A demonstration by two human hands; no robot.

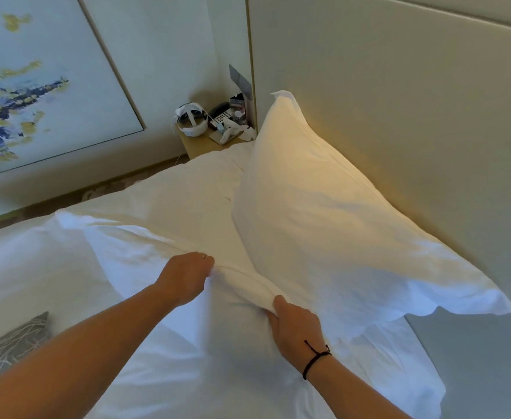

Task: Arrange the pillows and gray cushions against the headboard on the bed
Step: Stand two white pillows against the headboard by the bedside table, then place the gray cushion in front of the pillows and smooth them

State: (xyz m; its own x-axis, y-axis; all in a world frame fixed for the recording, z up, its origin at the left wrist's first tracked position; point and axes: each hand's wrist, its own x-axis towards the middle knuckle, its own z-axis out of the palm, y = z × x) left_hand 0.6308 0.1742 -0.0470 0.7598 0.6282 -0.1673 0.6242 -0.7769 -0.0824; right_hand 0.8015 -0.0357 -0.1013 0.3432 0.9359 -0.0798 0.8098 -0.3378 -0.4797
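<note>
pillow (163,343) — both hands gripping edge

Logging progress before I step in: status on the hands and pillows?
Left hand and right hand shut on second pillow. First pillow against headboard. Gray cushion waiting.

A hotel-style bedroom — beyond the fingertips (209,261), a padded headboard (399,116), white bed (172,189), nightstand (201,145) with telephone (219,113) — a framed painting (36,80) leftward.
</note>
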